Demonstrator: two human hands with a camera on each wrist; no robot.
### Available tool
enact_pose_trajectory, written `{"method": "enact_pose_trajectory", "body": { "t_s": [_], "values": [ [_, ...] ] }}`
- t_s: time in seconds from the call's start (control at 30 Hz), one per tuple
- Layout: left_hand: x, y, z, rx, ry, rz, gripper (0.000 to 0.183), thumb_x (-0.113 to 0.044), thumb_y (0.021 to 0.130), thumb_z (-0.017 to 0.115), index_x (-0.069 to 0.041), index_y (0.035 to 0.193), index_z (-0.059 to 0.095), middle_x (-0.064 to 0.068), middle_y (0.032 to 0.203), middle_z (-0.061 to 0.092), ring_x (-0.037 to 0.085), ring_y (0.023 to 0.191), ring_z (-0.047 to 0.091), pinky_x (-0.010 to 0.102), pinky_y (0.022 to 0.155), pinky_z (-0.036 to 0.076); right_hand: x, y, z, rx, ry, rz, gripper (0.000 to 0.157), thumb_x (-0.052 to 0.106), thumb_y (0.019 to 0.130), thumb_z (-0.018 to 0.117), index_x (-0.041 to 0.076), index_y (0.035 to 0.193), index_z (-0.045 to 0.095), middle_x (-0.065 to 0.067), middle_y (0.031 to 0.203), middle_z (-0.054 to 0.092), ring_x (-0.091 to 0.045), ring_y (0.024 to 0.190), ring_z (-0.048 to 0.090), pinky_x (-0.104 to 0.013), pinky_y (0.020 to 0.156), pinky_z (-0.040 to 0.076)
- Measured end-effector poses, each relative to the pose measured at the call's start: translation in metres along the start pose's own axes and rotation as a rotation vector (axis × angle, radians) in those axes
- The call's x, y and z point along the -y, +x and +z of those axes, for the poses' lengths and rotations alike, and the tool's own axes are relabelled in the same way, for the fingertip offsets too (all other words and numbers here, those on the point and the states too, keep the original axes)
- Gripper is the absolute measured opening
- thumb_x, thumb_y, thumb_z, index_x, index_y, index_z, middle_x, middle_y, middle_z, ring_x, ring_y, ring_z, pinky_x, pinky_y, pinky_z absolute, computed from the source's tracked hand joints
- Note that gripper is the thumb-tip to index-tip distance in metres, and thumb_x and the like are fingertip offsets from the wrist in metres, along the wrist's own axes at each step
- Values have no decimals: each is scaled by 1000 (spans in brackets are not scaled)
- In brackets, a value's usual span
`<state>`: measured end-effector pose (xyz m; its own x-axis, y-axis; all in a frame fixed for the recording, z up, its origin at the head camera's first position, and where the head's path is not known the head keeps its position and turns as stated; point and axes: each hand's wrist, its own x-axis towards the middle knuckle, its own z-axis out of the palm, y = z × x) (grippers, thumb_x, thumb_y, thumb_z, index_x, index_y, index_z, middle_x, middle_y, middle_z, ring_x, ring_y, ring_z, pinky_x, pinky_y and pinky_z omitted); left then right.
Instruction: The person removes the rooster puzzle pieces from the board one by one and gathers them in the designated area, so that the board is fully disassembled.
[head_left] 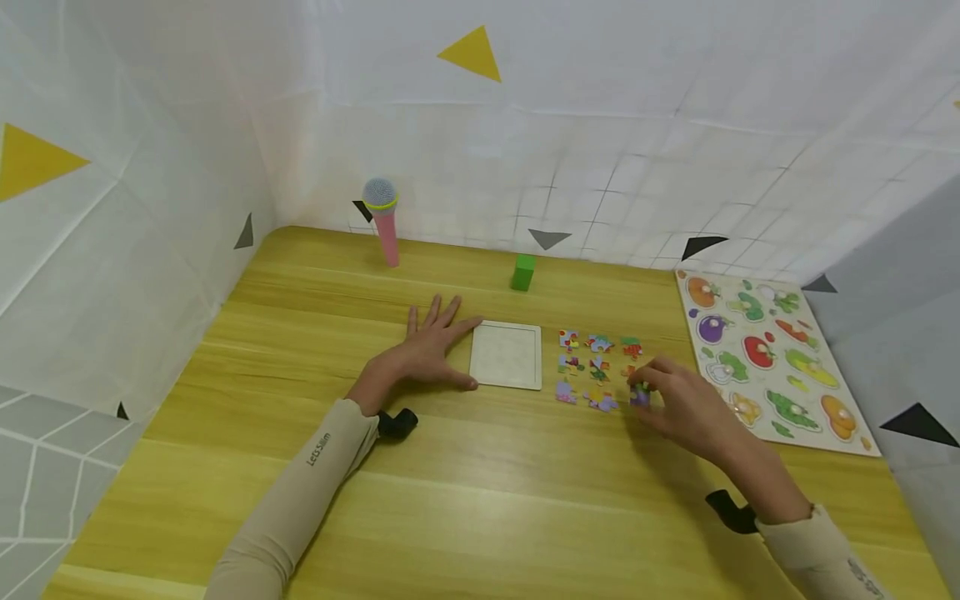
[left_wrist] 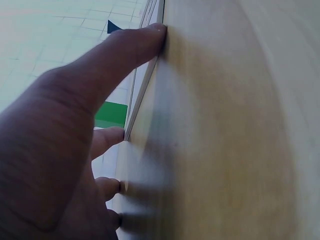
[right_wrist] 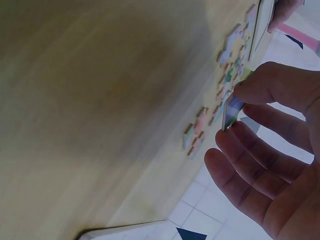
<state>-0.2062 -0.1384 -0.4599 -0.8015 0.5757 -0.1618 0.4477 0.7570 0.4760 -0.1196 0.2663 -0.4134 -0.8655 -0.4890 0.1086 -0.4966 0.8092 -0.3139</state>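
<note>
My left hand [head_left: 423,354] lies spread on the table, its thumb and index finger touching the left edge of a square white puzzle tray [head_left: 506,356]. In the left wrist view, the thumb [left_wrist: 125,47] rests at the tray's edge. My right hand [head_left: 690,408] pinches a puzzle piece [head_left: 640,394] with purple on it. In the right wrist view, that piece [right_wrist: 232,109] is tilted between thumb and fingertips, above the table. Loose puzzle pieces [head_left: 598,369] lie in rows between the tray and my right hand. One piece is partly hidden behind the right fingers.
A vegetable peg board [head_left: 757,417] lies at the right. A green block [head_left: 523,272] stands behind the tray, and a pink toy microphone [head_left: 386,225] stands at the back left. White patterned sheeting [head_left: 480,150] borders the wooden table [head_left: 480,517].
</note>
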Motion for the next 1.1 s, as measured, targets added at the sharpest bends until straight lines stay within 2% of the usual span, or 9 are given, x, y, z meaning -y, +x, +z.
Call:
{"method": "enact_pose_trajectory", "body": {
  "t_s": [0.27, 0.6, 1.1],
  "values": [
    [-2, -1, -1, 13, -20, 3, 107, -67, 76, 75, -29, 161, 22, 13, 166, -10, 37, 148, -22, 65, 108, -19, -2, -5, 9, 38, -1, 30, 28, 4, 76, 82, 5, 102, 72, -7, 99, 63, -24, 85, 64, -41, 69, 54],
    [1, -1, 1, 11, -10, 3, 107, -66, 76, 76, -29, 161, 22, 14, 166, -9, 38, 148, -21, 65, 108, -19, -6, -6, 16, 36, -22, 21, 30, 5, 73, 85, 7, 100, 72, -8, 102, 63, -23, 85, 64, -43, 71, 55],
    [0, -4, 1, 16, 5, 1, 108, -68, 77, 74, -28, 162, 21, 14, 166, -10, 39, 148, -21, 66, 109, -17, -2, -8, 15, 24, -19, -4, 34, 9, 74, 85, 5, 105, 73, -10, 105, 65, -26, 89, 65, -46, 74, 55]
  ]
}}
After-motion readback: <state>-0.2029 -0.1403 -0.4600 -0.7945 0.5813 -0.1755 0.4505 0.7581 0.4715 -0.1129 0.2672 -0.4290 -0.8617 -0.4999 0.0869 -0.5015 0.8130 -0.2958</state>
